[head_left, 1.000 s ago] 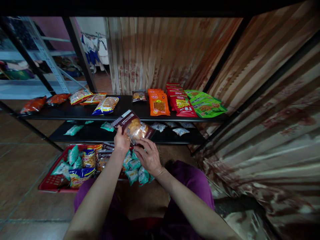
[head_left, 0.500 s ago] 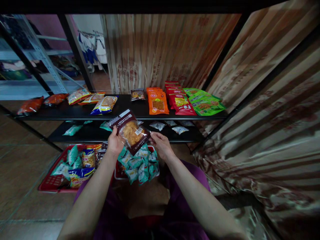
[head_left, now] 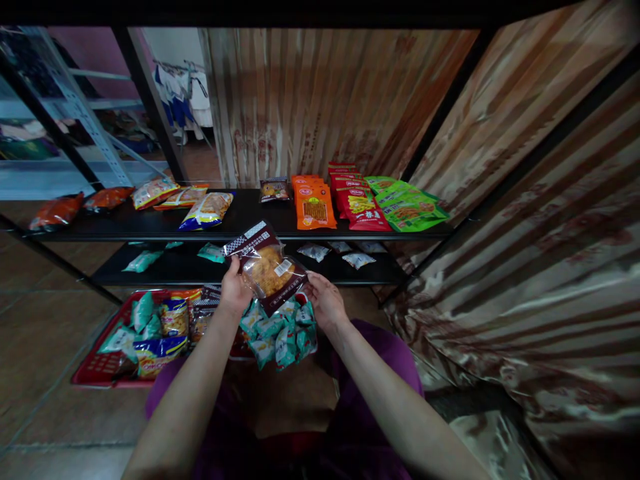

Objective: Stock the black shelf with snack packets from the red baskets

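Between my two hands I hold a brown snack bag [head_left: 270, 270] with a clear window showing golden pieces and a white barcode label. My left hand [head_left: 236, 288] is closed on its left edge, thumb on the front. The fingers of my right hand [head_left: 324, 300] pinch its lower right corner. The bag is tilted, in front of the shelf edges. Below it, a basket holds several teal snack packets [head_left: 280, 337]. A small dark snack bag [head_left: 275, 190] stands on the upper shelf [head_left: 250, 217], behind the one I hold.
Orange packets [head_left: 314, 205], red packets [head_left: 361, 205] and green packets [head_left: 410, 205] lie on the upper shelf's right; puffed bags [head_left: 206, 211] lie left. The lower shelf [head_left: 265, 272] bears small silver and teal packets. A red basket [head_left: 95, 363] of mixed snacks stands lower left. A curtain [head_left: 525, 267] hangs right.
The brown snack bag has shifted slightly right and down with both hands still on it. The packets on the shelves have stayed in place.
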A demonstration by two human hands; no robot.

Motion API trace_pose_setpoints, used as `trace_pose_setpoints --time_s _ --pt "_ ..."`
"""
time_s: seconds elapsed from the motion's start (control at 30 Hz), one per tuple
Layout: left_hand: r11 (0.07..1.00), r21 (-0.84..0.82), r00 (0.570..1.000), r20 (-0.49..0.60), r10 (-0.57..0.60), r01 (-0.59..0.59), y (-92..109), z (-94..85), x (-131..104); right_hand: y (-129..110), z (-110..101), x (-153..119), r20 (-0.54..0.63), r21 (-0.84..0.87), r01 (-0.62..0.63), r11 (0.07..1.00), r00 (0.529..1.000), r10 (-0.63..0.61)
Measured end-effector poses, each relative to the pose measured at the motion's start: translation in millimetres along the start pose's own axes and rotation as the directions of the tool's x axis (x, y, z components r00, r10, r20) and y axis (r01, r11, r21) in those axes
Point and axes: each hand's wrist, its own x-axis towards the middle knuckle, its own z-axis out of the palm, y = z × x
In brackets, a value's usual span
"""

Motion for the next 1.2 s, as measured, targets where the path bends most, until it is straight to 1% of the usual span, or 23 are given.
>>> trace_pose_setpoints --time_s 0.07,0.13,0.3,0.4,0.5,0.57,0.63,0.7,0.8,0.9,0.97,1.07,1.13,1.2 --pt "0.999 0.029 1.0 0.012 -0.028 0.027 0 1.1 -1 -1 -4 -2 0.02 -0.036 0.011 0.999 1.0 -0.011" --pt "0.998 0.053 0.999 0.025 -0.035 0.034 2 2.1 -2 -4 -8 -2 0.064 -0.095 0.006 0.995 0.998 0.0" --pt "0.998 0.07 1.0 0.01 0.002 -0.003 8 0.0 1 -13 -16 4 0.202 -0.258 -0.051 0.965 0.974 0.105" --pt "0.997 0.074 1.0 0.013 0.007 -0.008 10 -4.0 2 -16 -18 8 0.267 -0.293 -0.068 0.954 0.952 0.15" --pt "0.993 0.109 0.998 0.04 -0.04 0.035 10 -6.4 1 -18 -17 10 0.327 -0.309 -0.071 0.949 0.928 0.176" --pt "0.986 0.149 0.995 0.051 -0.084 0.075 9 -6.3 0 -20 -14 11 0.349 -0.314 -0.095 0.945 0.914 0.208" --pt "0.975 0.188 0.99 0.063 -0.129 0.116 8 -5.3 -2 -22 -10 13 0.353 -0.297 -0.127 0.946 0.906 0.232" --pt "0.963 0.218 0.981 0.074 -0.177 0.157 7 -3.7 -2 -25 -4 15 0.339 -0.279 -0.14 0.95 0.911 0.234" --pt "0.942 0.258 0.969 0.066 -0.239 0.215 6 -1.2 -3 -27 3 17 0.307 -0.266 -0.135 0.955 0.927 0.216" --pt "0.925 0.288 0.963 0.037 -0.268 0.247 6 0.7 -4 -27 8 19 0.289 -0.26 -0.112 0.959 0.939 0.188" --pt "0.922 0.301 0.966 0.015 -0.259 0.243 5 0.9 -4 -24 10 20 0.264 -0.263 -0.07 0.962 0.954 0.141" --pt "0.931 0.304 0.978 -0.014 -0.206 0.201 2 -1.1 -4 -19 12 22 0.217 -0.24 0.011 0.971 0.975 0.042" --pt "0.939 0.29 0.982 -0.021 -0.187 0.185 1 -3.4 -3 -16 14 23 0.203 -0.231 0.047 0.972 0.979 0.001" --pt "0.943 0.274 0.981 -0.013 -0.194 0.19 0 -5.8 -3 -14 16 23 0.214 -0.259 0.081 0.962 0.977 -0.025"
